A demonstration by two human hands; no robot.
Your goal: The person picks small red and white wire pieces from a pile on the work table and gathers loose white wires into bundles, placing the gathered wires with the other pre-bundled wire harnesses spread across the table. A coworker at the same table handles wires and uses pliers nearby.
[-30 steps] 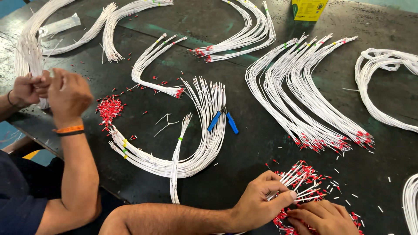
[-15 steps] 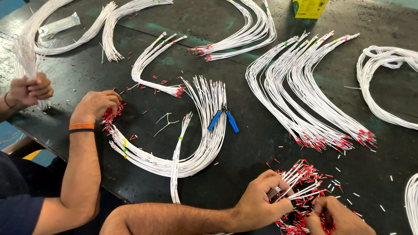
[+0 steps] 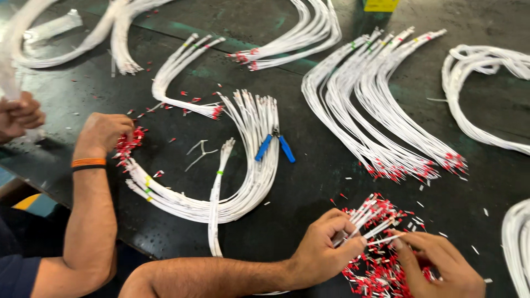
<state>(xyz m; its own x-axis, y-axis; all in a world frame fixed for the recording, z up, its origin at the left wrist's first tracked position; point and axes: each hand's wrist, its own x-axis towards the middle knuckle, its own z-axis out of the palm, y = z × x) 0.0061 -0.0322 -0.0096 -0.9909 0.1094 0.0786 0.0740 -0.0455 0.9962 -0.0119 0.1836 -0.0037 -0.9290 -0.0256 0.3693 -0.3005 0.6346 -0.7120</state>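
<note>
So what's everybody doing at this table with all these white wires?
The person wearing the camera holds a small bunch of white wires in the left hand, while the right hand pinches at one wire end above a pile of little red caps. A co-worker's hand reaches into another red pile. Bundles of wires and blue-handled pliers lie on the dark table.

The person's left forearm reaches in bare from the lower left, wrist straight. The left hand (image 3: 326,245) is curled, thumb pressed against bent fingers in a pinch. The right hand (image 3: 436,262) lies close beside it, palm down, forefinger and thumb extended toward the left.
</note>
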